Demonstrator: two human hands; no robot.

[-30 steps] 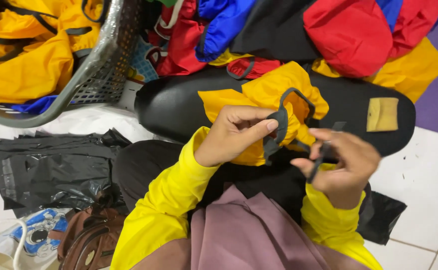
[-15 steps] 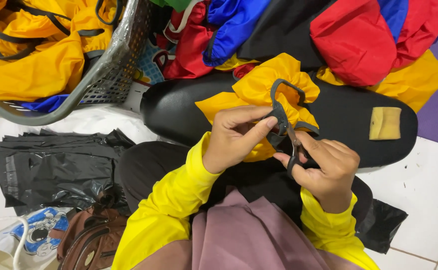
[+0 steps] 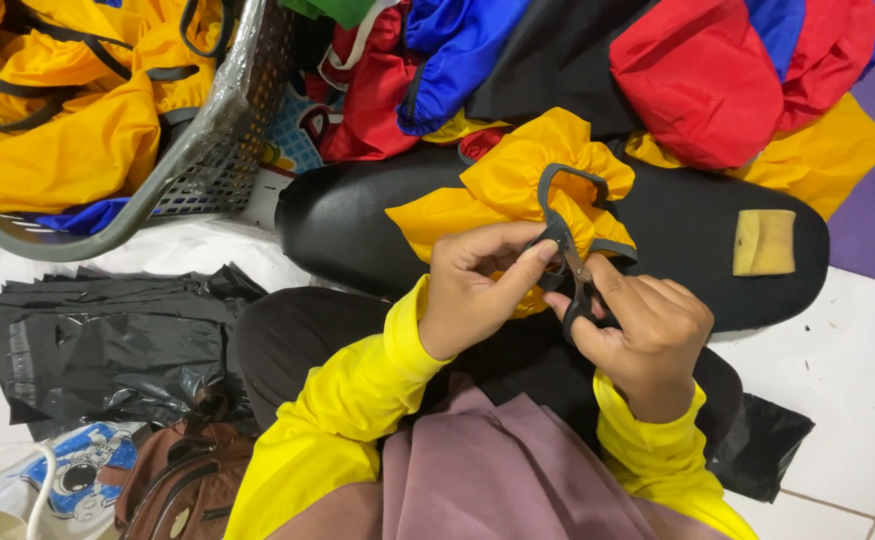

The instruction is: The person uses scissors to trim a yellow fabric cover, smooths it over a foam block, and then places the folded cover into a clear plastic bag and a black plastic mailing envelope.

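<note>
Scissors [image 3: 575, 285] blades pointing up-left, long axis near vertical, right hand [image 3: 642, 335] grip closed on handles, left hand [image 3: 477, 290] pinching black strap [image 3: 567, 180]

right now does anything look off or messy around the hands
Nothing looks damaged. The left hand and right hand pinch a black strap on bunched yellow fabric. The black bags lie crumpled on the floor.
</note>
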